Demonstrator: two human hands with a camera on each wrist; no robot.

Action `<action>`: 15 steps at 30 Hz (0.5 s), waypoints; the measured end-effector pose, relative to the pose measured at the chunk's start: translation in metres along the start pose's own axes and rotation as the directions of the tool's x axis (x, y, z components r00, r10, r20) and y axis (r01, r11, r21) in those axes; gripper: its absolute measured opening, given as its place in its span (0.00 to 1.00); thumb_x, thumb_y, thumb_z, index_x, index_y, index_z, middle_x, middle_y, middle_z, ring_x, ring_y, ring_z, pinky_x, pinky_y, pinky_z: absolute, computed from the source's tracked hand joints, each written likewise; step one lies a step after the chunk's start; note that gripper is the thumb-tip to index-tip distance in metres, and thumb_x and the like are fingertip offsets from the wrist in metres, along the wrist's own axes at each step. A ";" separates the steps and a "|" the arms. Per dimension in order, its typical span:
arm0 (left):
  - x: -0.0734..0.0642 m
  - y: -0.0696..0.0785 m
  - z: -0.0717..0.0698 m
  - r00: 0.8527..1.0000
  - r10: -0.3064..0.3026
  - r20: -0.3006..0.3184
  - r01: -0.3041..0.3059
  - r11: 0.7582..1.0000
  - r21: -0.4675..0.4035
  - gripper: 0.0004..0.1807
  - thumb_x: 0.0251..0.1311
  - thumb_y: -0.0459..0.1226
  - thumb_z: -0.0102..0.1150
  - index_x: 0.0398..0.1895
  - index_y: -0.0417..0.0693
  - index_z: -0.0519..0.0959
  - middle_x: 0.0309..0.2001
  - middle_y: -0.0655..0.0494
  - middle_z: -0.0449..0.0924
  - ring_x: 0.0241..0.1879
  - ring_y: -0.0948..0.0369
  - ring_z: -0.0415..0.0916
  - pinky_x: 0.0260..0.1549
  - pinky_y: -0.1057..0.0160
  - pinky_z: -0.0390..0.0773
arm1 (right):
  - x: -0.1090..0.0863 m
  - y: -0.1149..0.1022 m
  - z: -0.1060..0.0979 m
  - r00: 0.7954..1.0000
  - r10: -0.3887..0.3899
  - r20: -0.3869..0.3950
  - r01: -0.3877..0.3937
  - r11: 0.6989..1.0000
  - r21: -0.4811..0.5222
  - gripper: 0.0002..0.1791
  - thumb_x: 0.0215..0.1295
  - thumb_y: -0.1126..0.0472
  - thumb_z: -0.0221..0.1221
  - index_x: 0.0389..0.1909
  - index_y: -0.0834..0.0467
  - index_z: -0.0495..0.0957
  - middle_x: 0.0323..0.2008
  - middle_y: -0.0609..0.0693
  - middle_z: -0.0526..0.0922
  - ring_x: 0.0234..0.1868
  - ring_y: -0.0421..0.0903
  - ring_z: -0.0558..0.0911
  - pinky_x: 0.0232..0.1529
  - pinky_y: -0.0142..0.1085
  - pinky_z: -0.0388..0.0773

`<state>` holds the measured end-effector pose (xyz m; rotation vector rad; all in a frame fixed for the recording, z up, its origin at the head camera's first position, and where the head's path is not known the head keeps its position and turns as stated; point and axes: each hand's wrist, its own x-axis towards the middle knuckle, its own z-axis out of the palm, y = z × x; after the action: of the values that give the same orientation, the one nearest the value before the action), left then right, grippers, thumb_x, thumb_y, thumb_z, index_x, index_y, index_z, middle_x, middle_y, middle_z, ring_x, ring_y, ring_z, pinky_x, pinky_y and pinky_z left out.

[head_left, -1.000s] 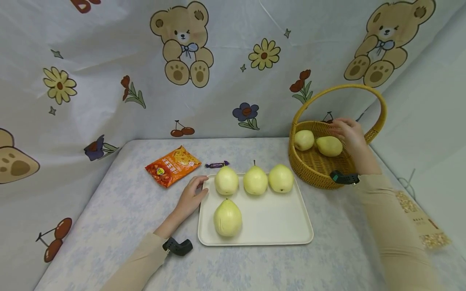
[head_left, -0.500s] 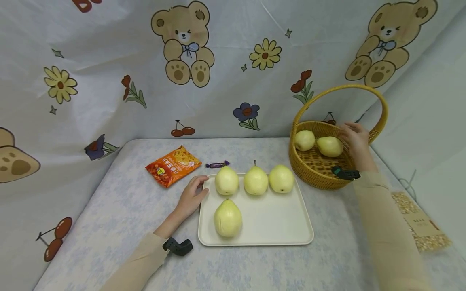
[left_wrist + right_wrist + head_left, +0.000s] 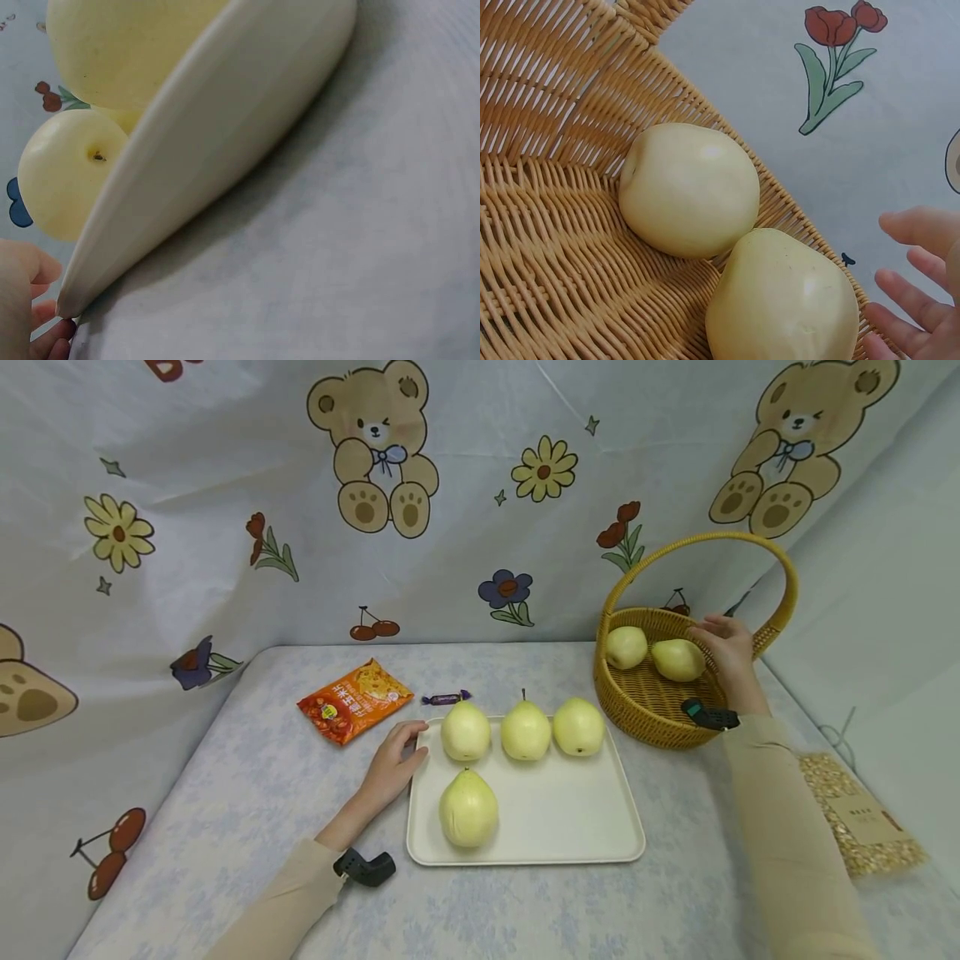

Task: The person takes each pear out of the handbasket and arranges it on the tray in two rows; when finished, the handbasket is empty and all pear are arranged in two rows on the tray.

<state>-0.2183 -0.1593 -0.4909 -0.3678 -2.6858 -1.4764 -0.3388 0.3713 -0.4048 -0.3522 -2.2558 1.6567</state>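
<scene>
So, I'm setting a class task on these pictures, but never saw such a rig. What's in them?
There's no robot: a person works bare-handed. The wide pictures are filmed from the head, the close-ups from each wrist. On the table, a white tray holds four pears; an orange packet and purple sweet lie near its far left corner. The basket to the right shows two more pears, and a bag lies beside the right sleeve. The left hand touches the tray's rim; whether it grips is unclear. The right hand, at the basket, holds nothing visible.
</scene>
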 end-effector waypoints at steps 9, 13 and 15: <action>-0.001 0.001 -0.001 1.000 0.012 -0.004 -0.012 1.000 -0.008 0.19 0.65 0.36 0.53 0.59 0.42 0.72 0.62 0.48 0.69 0.62 0.51 0.69 0.64 0.49 0.68 | 0.005 0.005 0.001 0.995 0.009 0.104 0.000 0.996 -0.087 0.32 0.61 0.48 0.61 0.64 0.55 0.66 0.39 0.30 0.73 0.39 0.24 0.69 0.65 0.47 0.65; -0.001 0.002 -0.001 1.000 0.013 -0.005 -0.013 1.000 -0.005 0.19 0.65 0.36 0.53 0.59 0.42 0.72 0.62 0.48 0.69 0.62 0.51 0.69 0.65 0.50 0.67 | 0.007 0.006 0.001 0.985 0.033 0.172 -0.009 0.990 -0.139 0.39 0.61 0.48 0.61 0.69 0.61 0.60 0.42 0.33 0.73 0.40 0.25 0.68 0.68 0.49 0.62; -0.001 0.002 0.000 1.000 0.007 -0.004 -0.007 1.000 -0.003 0.19 0.65 0.36 0.53 0.59 0.42 0.72 0.62 0.48 0.69 0.62 0.51 0.69 0.66 0.50 0.67 | 0.006 0.006 0.001 0.980 0.043 0.192 -0.013 0.987 -0.157 0.39 0.61 0.48 0.62 0.69 0.60 0.60 0.44 0.35 0.74 0.44 0.29 0.69 0.70 0.50 0.61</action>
<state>-0.2171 -0.1587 -0.4893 -0.3735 -2.6768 -1.4783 -0.3449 0.3750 -0.4102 -0.2690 -2.5443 1.5947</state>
